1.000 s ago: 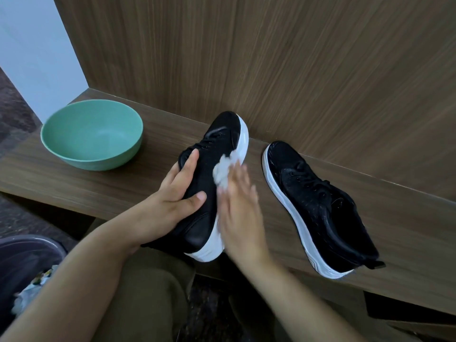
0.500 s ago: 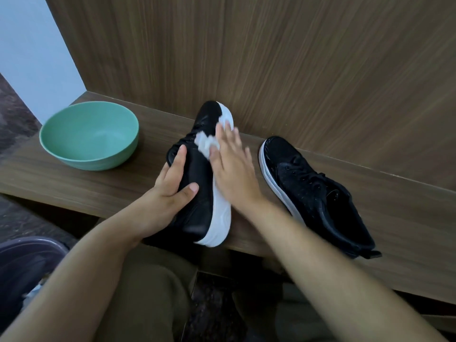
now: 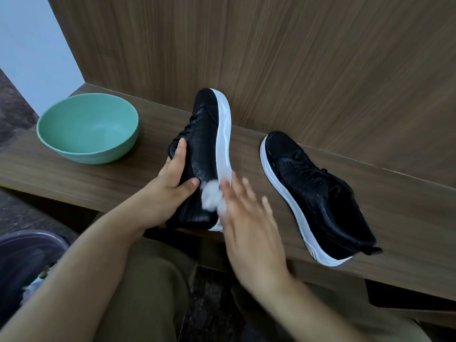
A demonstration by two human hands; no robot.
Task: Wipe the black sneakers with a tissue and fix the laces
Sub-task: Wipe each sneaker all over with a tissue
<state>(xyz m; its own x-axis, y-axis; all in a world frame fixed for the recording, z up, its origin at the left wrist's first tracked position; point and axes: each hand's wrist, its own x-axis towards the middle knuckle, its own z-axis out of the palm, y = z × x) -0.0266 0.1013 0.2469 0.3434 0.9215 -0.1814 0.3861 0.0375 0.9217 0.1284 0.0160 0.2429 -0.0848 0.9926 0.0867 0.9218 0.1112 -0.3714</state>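
The right hand (image 3: 246,213) has slid back from the toe half of the shoe, where it lay half a second ago, to the heel end nearest the person; its fingers are straight and spread, blurred with motion, pressing the crumpled white tissue (image 3: 211,195) against the side of the tilted sneaker (image 3: 202,134) just where the black upper meets the white sole. The tissue now sits right beside the thumb of the left hand (image 3: 170,186), almost touching it. That left hand keeps its grip on the same sneaker, fingers laid along the laced top and thumb curled round the black side, and holds it on edge, white sole turned to the right, heel over the front edge of the bench (image 3: 74,174). The second sneaker (image 3: 318,191) lies flat on the bench to the right, apart from both hands, unchanged in place. A green bowl (image 3: 87,128) stands on the bench to the left.
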